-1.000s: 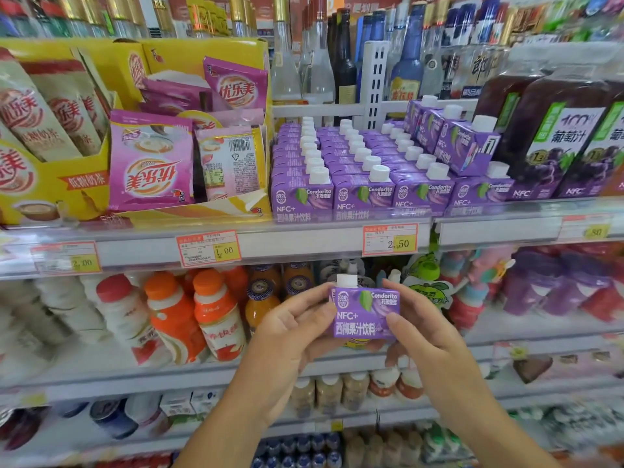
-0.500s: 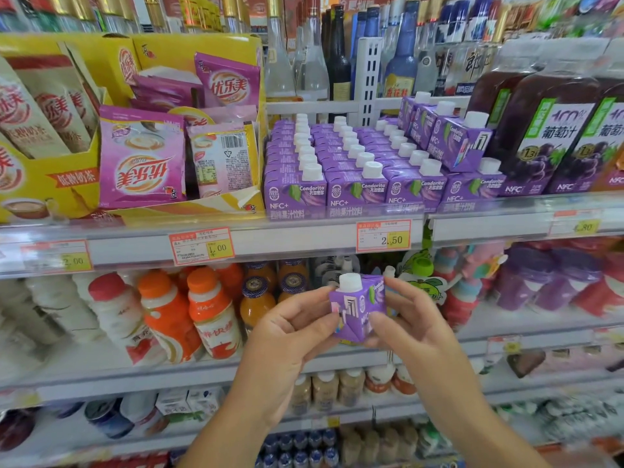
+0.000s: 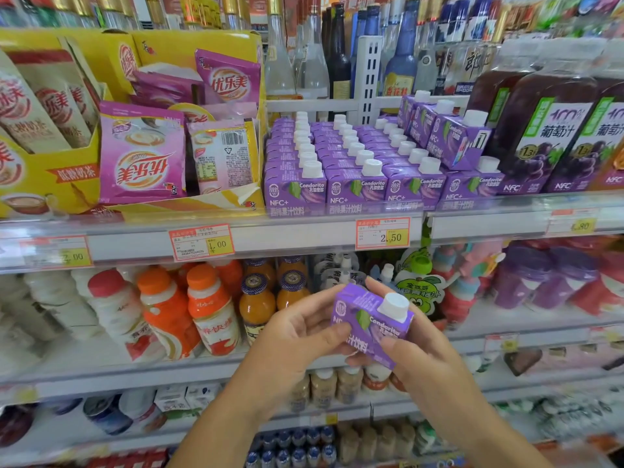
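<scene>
A small purple juice carton (image 3: 371,319) with a white screw cap sits between both hands in front of the middle shelf, tilted with its cap up and to the right. My left hand (image 3: 297,336) grips its left end, thumb on the front face. My right hand (image 3: 415,352) holds its right end, thumb on the lower front and fingers behind it. The upper shelf (image 3: 304,236) carries several rows of the same purple cartons (image 3: 351,163).
Yellow display boxes with pink sachets (image 3: 141,153) fill the upper shelf's left; dark grape juice bottles (image 3: 540,130) stand at its right. Orange and white drink bottles (image 3: 189,309) line the middle shelf behind my hands. Glass bottles (image 3: 337,55) stand at the back.
Both hands have turned the carton: it faced me upright, swung to show its side, and now lies tilted with the top and cap toward the camera.
</scene>
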Demonstrator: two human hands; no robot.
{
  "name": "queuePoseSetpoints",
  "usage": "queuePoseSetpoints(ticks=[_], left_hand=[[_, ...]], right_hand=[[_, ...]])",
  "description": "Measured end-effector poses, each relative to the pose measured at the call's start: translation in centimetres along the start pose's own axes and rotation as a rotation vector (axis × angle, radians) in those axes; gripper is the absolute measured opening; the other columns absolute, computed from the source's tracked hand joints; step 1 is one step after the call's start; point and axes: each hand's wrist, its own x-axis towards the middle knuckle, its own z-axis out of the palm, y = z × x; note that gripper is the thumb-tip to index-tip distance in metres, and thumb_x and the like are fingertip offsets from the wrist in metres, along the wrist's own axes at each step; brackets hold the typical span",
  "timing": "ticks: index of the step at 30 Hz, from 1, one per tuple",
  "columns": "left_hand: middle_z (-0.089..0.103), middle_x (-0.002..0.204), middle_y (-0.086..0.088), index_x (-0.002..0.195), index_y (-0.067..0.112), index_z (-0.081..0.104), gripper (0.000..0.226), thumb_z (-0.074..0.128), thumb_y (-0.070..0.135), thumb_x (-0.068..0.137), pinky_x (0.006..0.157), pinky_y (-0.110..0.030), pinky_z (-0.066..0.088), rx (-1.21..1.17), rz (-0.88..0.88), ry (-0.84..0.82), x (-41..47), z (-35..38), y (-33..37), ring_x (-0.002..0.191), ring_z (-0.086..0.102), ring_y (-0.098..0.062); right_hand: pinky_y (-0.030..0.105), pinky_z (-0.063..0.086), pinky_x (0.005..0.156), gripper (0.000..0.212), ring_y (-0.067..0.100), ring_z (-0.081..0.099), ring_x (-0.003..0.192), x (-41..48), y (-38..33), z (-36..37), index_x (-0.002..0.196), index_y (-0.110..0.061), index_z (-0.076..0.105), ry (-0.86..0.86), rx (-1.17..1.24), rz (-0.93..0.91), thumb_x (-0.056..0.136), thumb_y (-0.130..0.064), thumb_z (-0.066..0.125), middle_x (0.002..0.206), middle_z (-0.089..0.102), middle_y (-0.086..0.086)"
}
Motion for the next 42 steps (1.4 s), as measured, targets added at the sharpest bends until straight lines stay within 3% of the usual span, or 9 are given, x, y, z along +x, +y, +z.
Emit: queuePoseSetpoints(ticks=[4,10,12,16,25,28,31,35,42], left_hand=[[0.072,0.116,0.009,0.119,0.036,0.068,0.047,0.074,0.018,0.075,0.091,-0.029,0.055,0.137,0.086,0.023,-0.2,-0.3,-0.1,0.110,0.066,-0.011],[0.073,0.111,0.008,0.107,0.037,0.072,0.044,0.077,0.008,0.075,0.085,-0.022,0.054,0.191,0.174,0.091,-0.3,-0.1,0.0,0.108,0.067,-0.010],[0.073,0.112,0.008,0.107,0.036,0.072,0.045,0.076,0.003,0.078,0.085,-0.022,0.054,0.206,0.174,0.100,-0.4,-0.1,0.1,0.108,0.067,-0.010],[0.072,0.111,0.010,0.109,0.046,0.069,0.044,0.076,0.017,0.076,0.085,-0.026,0.055,0.229,0.180,0.116,-0.4,-0.1,0.4,0.105,0.067,-0.011],[0.069,0.104,0.020,0.103,0.060,0.067,0.045,0.074,0.034,0.067,0.081,-0.015,0.052,0.338,0.479,0.257,1.9,-0.2,5.3,0.095,0.067,-0.003],[0.063,0.111,0.033,0.114,0.057,0.059,0.042,0.068,0.050,0.074,0.086,-0.009,0.047,0.526,0.587,0.325,3.4,-1.0,8.8,0.102,0.061,0.010],[0.053,0.122,0.042,0.128,0.052,0.053,0.049,0.057,0.069,0.083,0.097,-0.003,0.033,0.860,0.682,0.452,5.2,-3.7,10.9,0.117,0.042,0.021],[0.065,0.124,0.014,0.119,0.028,0.068,0.056,0.045,0.067,0.088,0.098,-0.031,0.033,1.271,0.818,0.646,7.2,-8.4,11.0,0.120,0.053,-0.005],[0.073,0.109,0.014,0.101,0.028,0.078,0.042,0.054,0.061,0.088,0.093,-0.029,0.036,1.446,0.961,0.618,8.4,-9.7,9.5,0.114,0.062,-0.009]], right_hand=[[0.024,0.055,0.068,0.039,0.013,0.066,0.087,-0.4,-0.8,-0.6,0.118,-0.027,0.057,-0.019,-0.151,-0.021,0.081,-0.015,0.062,0.105,0.069,-0.006],[0.024,0.050,0.085,0.039,0.014,0.060,0.108,0.1,-1.2,-1.8,0.114,-0.042,0.063,-0.048,-0.354,-0.134,0.077,-0.050,0.074,0.114,0.058,-0.010],[0.021,0.051,0.085,0.036,0.012,0.060,0.108,0.1,-1.5,-2.1,0.113,-0.048,0.062,-0.050,-0.424,-0.139,0.079,-0.048,0.074,0.111,0.060,-0.013],[0.029,0.054,0.084,0.039,0.010,0.061,0.108,0.8,-4.2,-2.9,0.116,-0.057,0.056,-0.083,-0.689,-0.109,0.082,-0.042,0.065,0.114,0.063,-0.020],[0.013,0.046,0.084,0.027,-0.007,0.059,0.095,5.4,-15.5,-1.8,0.113,-0.055,0.060,-0.262,-1.407,-0.245,0.087,-0.047,0.058,0.114,0.051,-0.037],[0.018,0.048,0.081,0.033,-0.005,0.060,0.087,7.5,-19.7,-0.2,0.111,-0.048,0.065,-0.227,-1.563,-0.369,0.082,-0.054,0.049,0.106,0.056,-0.030],[0.014,0.045,0.074,0.016,-0.012,0.056,0.083,11.0,-22.9,0.6,0.100,-0.045,0.065,-0.208,-1.679,-0.403,0.088,-0.044,0.054,0.095,0.055,-0.030],[0.020,0.041,0.068,0.015,-0.003,0.055,0.078,17.9,-25.8,-0.1,0.105,-0.037,0.068,-0.053,-1.846,-0.402,0.092,-0.034,0.063,0.092,0.055,-0.024],[0.022,0.037,0.086,0.023,0.015,0.057,0.110,29.6,-25.3,-2.7,0.115,-0.015,0.070,0.055,-1.834,-0.226,0.093,-0.019,0.064,0.126,0.063,0.001]])
